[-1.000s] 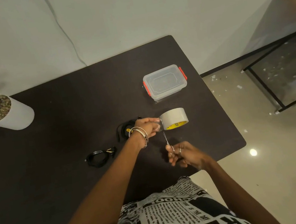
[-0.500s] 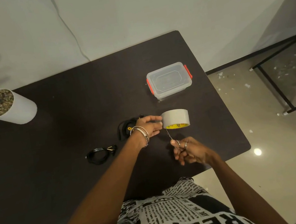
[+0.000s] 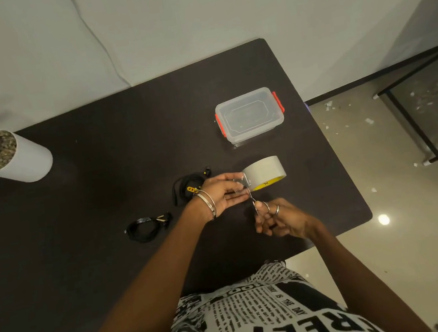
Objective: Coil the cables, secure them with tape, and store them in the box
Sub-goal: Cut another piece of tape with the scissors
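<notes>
A grey tape roll with a yellow core lies on the dark table. My left hand pinches the pulled-out strip of tape beside the roll. My right hand holds small scissors, their blades at the strip between my left fingers and the roll. One black coiled cable lies left of my left forearm. A second black cable with a yellow tag lies behind my left wrist, partly hidden. The clear plastic box with red clips stands shut behind the roll.
A white pot with gravel and a plant stands at the table's far left corner. A thin cable runs along the white wall. To the right, a black metal frame stands on the glossy floor. The table's right edge runs close to my right hand.
My right hand has brought the scissors up from below to the tape strip. My left hand has drawn the strip a little away from the roll.
</notes>
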